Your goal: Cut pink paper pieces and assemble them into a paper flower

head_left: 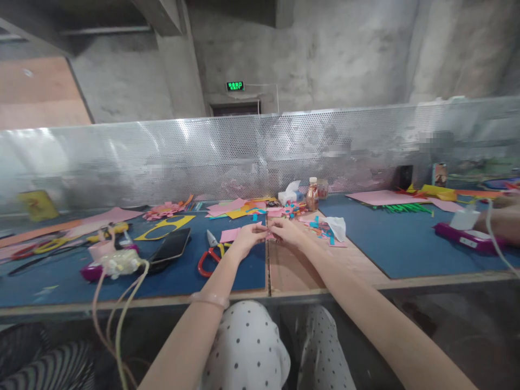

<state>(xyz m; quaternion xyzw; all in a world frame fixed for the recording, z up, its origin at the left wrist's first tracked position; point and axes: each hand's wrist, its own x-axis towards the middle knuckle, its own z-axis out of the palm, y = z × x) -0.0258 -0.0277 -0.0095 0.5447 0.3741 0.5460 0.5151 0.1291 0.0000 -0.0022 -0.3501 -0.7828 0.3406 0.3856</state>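
Over the seam between the blue mat and the bare wood, my left hand (249,238) and my right hand (286,233) meet, fingertips pinched together. A tiny pinkish piece seems to sit between them, too small to name. Beside my left hand lies a pink paper piece (229,235), and nearer me are scissors (210,257) with red and yellow handles, partly behind my left forearm. Right of my right hand, blue and pink paper scraps (323,230) lie by a crumpled white tissue (336,227).
Behind my hands stand a tissue pack (290,194) and a bottle (312,195). At left are a black phone (170,246), a power strip (91,272) with dangling cables and a yellow cut-out sheet (166,227). Another person's hand (501,216) shows at far right by a purple power strip (463,238).
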